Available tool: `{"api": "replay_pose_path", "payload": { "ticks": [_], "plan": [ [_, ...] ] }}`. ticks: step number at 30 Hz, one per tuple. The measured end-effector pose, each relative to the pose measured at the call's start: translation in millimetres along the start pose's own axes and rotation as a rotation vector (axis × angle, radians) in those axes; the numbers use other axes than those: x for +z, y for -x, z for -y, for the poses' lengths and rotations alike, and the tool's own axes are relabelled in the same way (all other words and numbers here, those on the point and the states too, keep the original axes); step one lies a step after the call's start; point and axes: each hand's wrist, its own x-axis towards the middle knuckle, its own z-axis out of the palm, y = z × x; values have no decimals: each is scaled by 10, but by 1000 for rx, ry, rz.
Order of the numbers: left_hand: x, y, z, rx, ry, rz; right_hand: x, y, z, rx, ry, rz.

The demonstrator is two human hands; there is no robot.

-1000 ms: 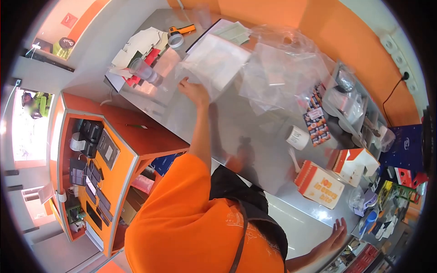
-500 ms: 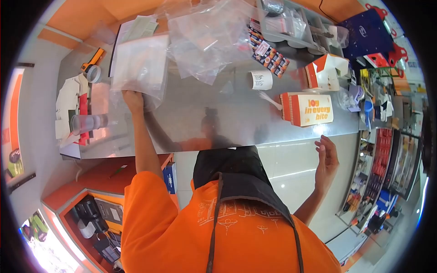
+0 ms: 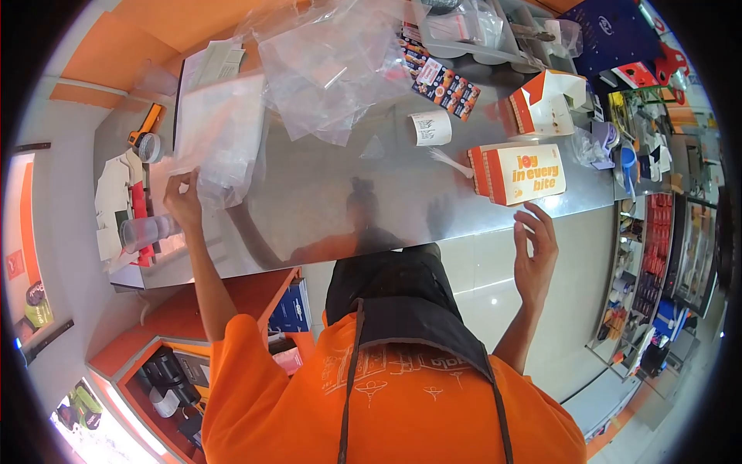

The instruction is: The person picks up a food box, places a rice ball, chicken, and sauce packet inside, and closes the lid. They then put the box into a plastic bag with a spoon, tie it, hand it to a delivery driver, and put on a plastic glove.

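Metal, polished and reflective, for the worktop [image 3: 317, 182]. Carries a closed carton [image 3: 533, 176], white and red with orange lettering reading "joy in every bite". Take the closed carton as datum for all positions.

Bag stack [image 3: 220, 127]: flat, of clear film. Lies on the worktop, well to the left of the closed carton.

Left hand [image 3: 183, 201]: well to the left of the closed carton, at the near corner of the bag stack. Fingers bent; thumb and index fingertips narrow, close together. Film pinched between fingertips: cannot tell.

Right hand [image 3: 536, 251]: at the near side of the closed carton. Fingers loosely curved, thumb apart, grip wide and empty. Contact with the closed carton: cannot tell.

Other items, by position from the closed carton:
- White plastic utensil [image 3: 450, 162]: just beside, on the left.
- White slip [image 3: 430, 128] with dark print: near, to the left and beyond.
- Open carton [image 3: 550, 108]: just beyond.
- Printed leaflet [image 3: 447, 87]: beyond and to the left.
- Loose clear bags [image 3: 325, 93]: farther left and beyond, spread and creased.
- Orange-and-black tool [image 3: 147, 124]: far left and beyond.
- Clear cup [image 3: 151, 230]: far left.
- Card pieces [image 3: 116, 189]: farthest left, heaped.
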Motion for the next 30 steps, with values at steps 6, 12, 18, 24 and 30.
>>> {"api": "replay_pose_path", "payload": {
  "ticks": [6, 12, 18, 24, 30],
  "plan": [
    [-192, 137, 177, 143, 60, 124, 223, -75, 98, -93, -59, 100],
    [-145, 467, -3, -78, 135, -7, 1615, -200, 865, -558, -441, 564],
    [-68, 842, -501, -30, 204, -146, 3551, 64, 1998, -1009, -58, 588],
    [-152, 1031, -641, 17, 234, 10, 3498, 27, 1772, -860, -288, 596],
    [-181, 1284, -14, -200, -23, -185, 3407, 99, 1630, -741, -570, 562]
  ]
}}
